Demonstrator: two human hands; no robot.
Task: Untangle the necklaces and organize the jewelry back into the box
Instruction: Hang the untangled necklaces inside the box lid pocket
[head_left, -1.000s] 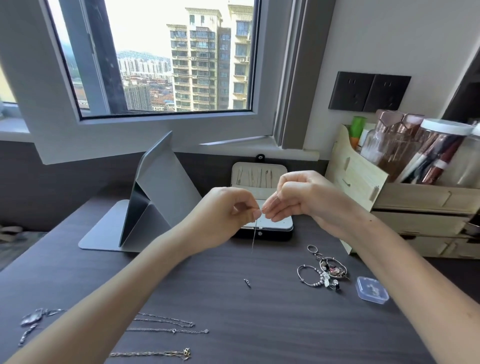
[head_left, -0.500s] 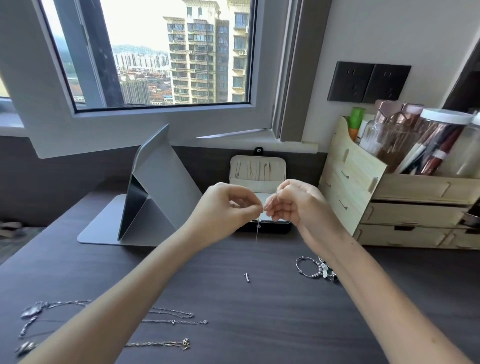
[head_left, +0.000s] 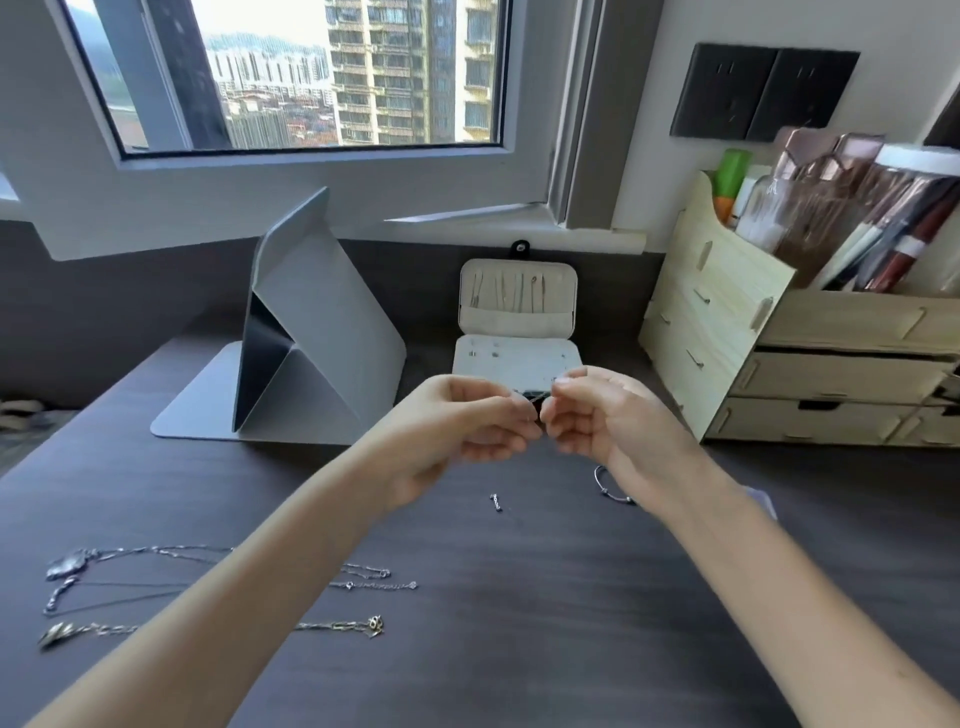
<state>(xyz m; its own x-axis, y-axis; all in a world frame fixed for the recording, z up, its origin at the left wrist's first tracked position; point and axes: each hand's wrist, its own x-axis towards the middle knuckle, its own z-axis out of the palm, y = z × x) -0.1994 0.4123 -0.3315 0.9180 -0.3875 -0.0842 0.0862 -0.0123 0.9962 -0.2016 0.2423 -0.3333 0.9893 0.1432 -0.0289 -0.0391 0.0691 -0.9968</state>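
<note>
A fine chain (head_left: 538, 398) is being pinched between the curled left hand (head_left: 462, 421) and right hand (head_left: 613, 415), and could be snapped by overpulling.

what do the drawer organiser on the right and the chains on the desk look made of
Drawer organiser: pale unfinished wood, likely plywood, judging by slotted tab joints. Chains: silver-toned metal, probably, from their glinting links; exact alloy unclear.
</note>
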